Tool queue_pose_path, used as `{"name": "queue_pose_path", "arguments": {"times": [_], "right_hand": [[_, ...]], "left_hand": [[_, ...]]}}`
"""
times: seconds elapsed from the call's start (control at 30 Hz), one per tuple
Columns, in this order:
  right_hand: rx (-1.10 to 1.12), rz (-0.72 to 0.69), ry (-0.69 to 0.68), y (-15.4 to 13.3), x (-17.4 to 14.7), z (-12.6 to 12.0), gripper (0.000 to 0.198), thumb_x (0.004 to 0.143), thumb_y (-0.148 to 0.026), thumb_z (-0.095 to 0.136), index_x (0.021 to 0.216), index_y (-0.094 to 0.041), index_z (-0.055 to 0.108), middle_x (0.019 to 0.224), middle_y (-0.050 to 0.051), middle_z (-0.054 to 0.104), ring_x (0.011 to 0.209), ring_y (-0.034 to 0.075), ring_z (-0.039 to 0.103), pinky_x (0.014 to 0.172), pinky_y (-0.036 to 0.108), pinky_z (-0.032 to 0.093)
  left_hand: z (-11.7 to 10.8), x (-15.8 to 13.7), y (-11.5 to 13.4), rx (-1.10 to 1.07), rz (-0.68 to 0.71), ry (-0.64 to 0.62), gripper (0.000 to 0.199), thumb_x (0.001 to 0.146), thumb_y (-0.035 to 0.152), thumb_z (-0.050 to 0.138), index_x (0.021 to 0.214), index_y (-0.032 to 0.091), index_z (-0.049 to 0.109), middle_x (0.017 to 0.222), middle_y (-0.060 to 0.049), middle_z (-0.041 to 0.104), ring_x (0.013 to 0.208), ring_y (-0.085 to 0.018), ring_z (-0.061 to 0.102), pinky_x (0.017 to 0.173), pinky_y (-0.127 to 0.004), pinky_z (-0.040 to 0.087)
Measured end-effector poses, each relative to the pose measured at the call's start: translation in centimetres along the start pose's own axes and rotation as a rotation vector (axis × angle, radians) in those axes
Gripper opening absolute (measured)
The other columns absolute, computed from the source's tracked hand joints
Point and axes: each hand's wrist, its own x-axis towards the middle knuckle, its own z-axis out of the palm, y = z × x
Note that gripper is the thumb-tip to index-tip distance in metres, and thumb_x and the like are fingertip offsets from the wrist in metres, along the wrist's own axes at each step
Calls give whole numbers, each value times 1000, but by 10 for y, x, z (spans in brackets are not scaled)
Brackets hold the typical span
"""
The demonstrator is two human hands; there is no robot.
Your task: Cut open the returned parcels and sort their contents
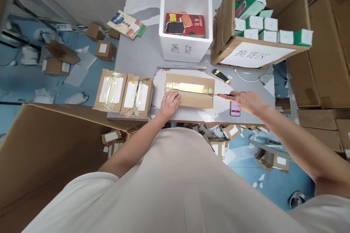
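A closed cardboard box [188, 101] lies in front of me on the table, with clear tape and a white label along its middle seam. My left hand [171, 103] holds the box at its near left part, fingers bent and close together on the top. At the right end of the seam, my right hand [244, 101] grips a slim black-and-red tool [222, 95], its forefinger stretched along it. The tool's thin metal tip meets the taped end of the box. A yellow-and-black box cutter [221, 76] lies beyond that hand, and a phone [235, 109] lies just below it.
Two taped boxes [111, 91] stand at the left. Behind are a white foam bin [186, 49] holding books and a large carton [222, 25] of green-and-white boxes. More books [125, 23] lie at the back left. A big open carton [54, 145] stands beside me; packaging litters the floor.
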Motion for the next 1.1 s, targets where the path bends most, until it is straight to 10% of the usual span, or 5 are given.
{"name": "queue_pose_path", "arguments": {"times": [0.33, 0.47, 0.6, 0.77, 1.1], "right_hand": [[121, 151, 135, -11, -46, 16, 82, 73, -7, 58, 143, -45, 42, 116, 8, 67, 68, 18, 63, 51, 26, 36], [668, 322, 344, -22, -51, 37, 59, 86, -22, 49, 143, -37, 46, 105, 5, 70, 64, 16, 63, 53, 27, 45], [1316, 523, 391, -54, -31, 68, 59, 87, -34, 50, 145, -25, 46, 79, 2, 67, 47, 12, 56, 44, 25, 45], [1736, 506, 438, -78, -14, 92, 68, 77, -41, 65, 141, -27, 50, 89, 1, 68, 48, 8, 53, 41, 22, 43], [1770, 418, 383, -64, 0, 94, 71, 73, -39, 70, 140, -28, 51, 89, 0, 67, 43, 5, 51, 39, 21, 44]], "left_hand": [[-7, 2, 1, -11, 29, -27, 34, 95, 31, 41, 117, 20, 66, 121, -13, 64, 120, -28, 54, 107, -47, 35], [-19, 5, 3, 3, 54, -86, 43, 91, 45, 49, 123, 19, 61, 127, -16, 59, 123, -32, 50, 106, -48, 35], [-32, 22, 2, 108, 56, -154, 100, 62, 72, 69, 141, 17, 44, 148, -22, 38, 139, -44, 28, 113, -59, 16], [-34, 42, 1, 193, 6, -312, 131, 45, 80, 73, 150, 15, 29, 158, -24, 16, 145, -50, 6, 111, -68, 3], [-32, 43, -7, 156, -7, -313, 136, 40, 81, 73, 150, 14, 30, 158, -23, 20, 144, -48, 12, 113, -60, 16]]}}
